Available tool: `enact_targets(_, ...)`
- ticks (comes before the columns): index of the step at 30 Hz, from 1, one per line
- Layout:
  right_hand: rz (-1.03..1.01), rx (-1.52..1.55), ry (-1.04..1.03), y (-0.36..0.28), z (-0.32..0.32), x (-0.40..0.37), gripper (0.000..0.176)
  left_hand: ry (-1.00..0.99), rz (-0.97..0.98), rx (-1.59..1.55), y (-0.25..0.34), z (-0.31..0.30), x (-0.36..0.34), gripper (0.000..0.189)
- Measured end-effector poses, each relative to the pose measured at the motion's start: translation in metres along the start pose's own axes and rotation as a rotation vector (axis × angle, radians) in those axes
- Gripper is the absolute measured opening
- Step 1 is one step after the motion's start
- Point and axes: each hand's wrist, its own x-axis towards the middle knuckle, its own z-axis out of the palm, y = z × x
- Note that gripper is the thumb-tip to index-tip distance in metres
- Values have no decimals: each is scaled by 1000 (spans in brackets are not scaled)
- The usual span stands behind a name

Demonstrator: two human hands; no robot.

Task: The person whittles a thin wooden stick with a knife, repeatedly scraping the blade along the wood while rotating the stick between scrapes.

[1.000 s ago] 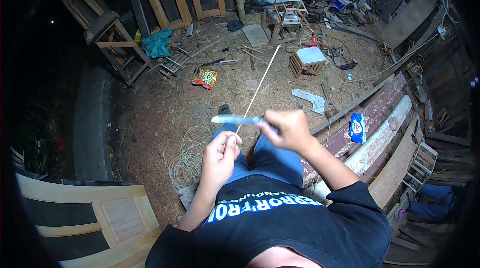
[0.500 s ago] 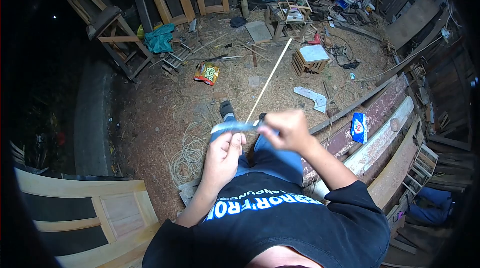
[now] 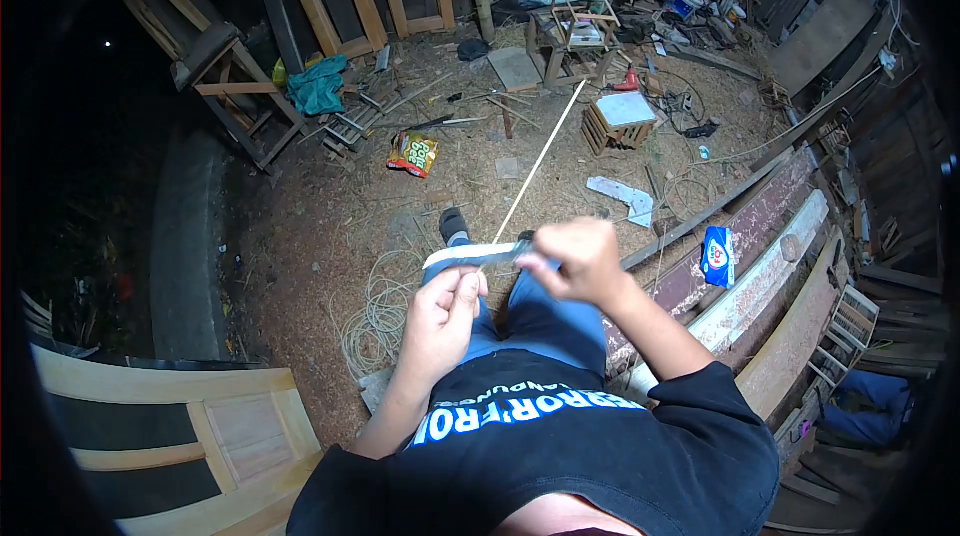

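My right hand [image 3: 578,261] is wrapped round the handle of a knife [image 3: 466,255], whose long pale blade points left across the front of my body. Just below the blade, my left hand [image 3: 443,314] is closed in a pinch, thumb against fingers, on the near end of a thin wooden strip [image 3: 541,162]. From there the strip slants away and to the right, its far end close to a small slatted crate. The blade crosses over the strip right at my left fingertips.
A coil of thin cord [image 3: 375,321] lies left of my legs. Long planks [image 3: 745,304] carrying a blue packet [image 3: 717,256] run along my right. Ahead are a slatted crate [image 3: 620,121], a red power tool [image 3: 627,80] and a snack bag [image 3: 412,153]. A panelled wooden door [image 3: 195,436] lies at near left.
The knife blade, blurred before, shows more clearly and lies flatter over the strip. Both hands stay close to where they were, with the same grips.
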Motion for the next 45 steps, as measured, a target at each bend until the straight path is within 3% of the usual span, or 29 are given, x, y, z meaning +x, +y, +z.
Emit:
enact_targets(3, 311, 28, 93, 29, 0, 2, 44, -16, -36, -9, -3, 0, -6, 18)
enact_targets(7, -31, 122, -29, -1, 1, 0, 39, -43, -62, 17, -3, -2, -6, 19)
enact_targets(8, -9, 70, -42, 13, 1, -4, 35, -35, -27, 8, -1, -1, -5, 19)
enact_targets(9, 184, 163, 93, 31, 10, -8, 29, -24, 5, -4, 0, 0, -5, 20)
enact_targets(11, 339, 37, 68, 37, -7, 0, 25, -34, -38, -8, -1, -2, -7, 19)
enact_targets(13, 67, 76, -64, 19, -1, -6, 35, -41, -27, -17, -4, 1, -6, 19)
enact_targets(15, 38, 123, -85, 4, -6, -2, 37, -77, -52, 36, -4, -5, -7, 18)
enact_targets(16, 79, 79, -36, 23, -3, -6, 36, -71, -25, 39, -2, -5, -6, 18)
enact_targets(17, 320, 235, 116, 37, 3, -7, 34, -61, -2, 39, 0, -5, -6, 18)
enact_targets(19, 379, 21, 79, 54, -10, -4, 32, -48, -19, 43, 1, -5, -7, 18)
enact_targets(21, 178, 100, 3, 41, -4, -11, 32, -56, -29, 45, -4, -8, -8, 17)
enact_targets(23, 101, 50, -68, 28, -12, -7, 30, -71, -45, 50, -3, -11, -7, 18)
enact_targets(24, 191, 127, 110, 52, 2, -14, 30, -63, -53, 54, 1, -11, -8, 18)
enact_targets(25, 427, 120, 179, 69, 5, -12, 31, -53, -63, 55, 2, -11, -11, 18)
enact_targets(27, 412, -35, 152, 80, -9, -8, 31, -63, -86, 64, 0, -13, -12, 18)
enact_targets(29, 161, 40, 71, 64, -6, -9, 35, -77, -81, 74, -4, -15, -14, 19)
enact_targets(31, 307, 49, 172, 78, 9, -15, 38, -56, -60, 77, -3, -15, -14, 20)
enact_targets(33, 698, 3, 190, 114, 5, -12, 41, -9, -37, 15, -14, -18, -10, 22)
enact_targets(34, 656, -12, 287, 132, 10, -18, 45, 21, -97, 1, -18, -19, -6, 22)
enact_targets(37, 734, 522, 356, 115, 33, -28, 49, 94, -56, -147, -42, -20, 13, 20)
enact_targets(40, 900, 609, 110, 63, 67, -43, 47, 150, 77, -198, -41, -13, 34, 15)
enact_targets(43, 1011, 940, -77, 4, 78, -34, 30, 217, 156, -262, -34, -4, 52, 13)
enact_targets(45, 757, 952, -27, -11, 89, -33, 22, 267, 251, -254, -35, 0, 63, 13)
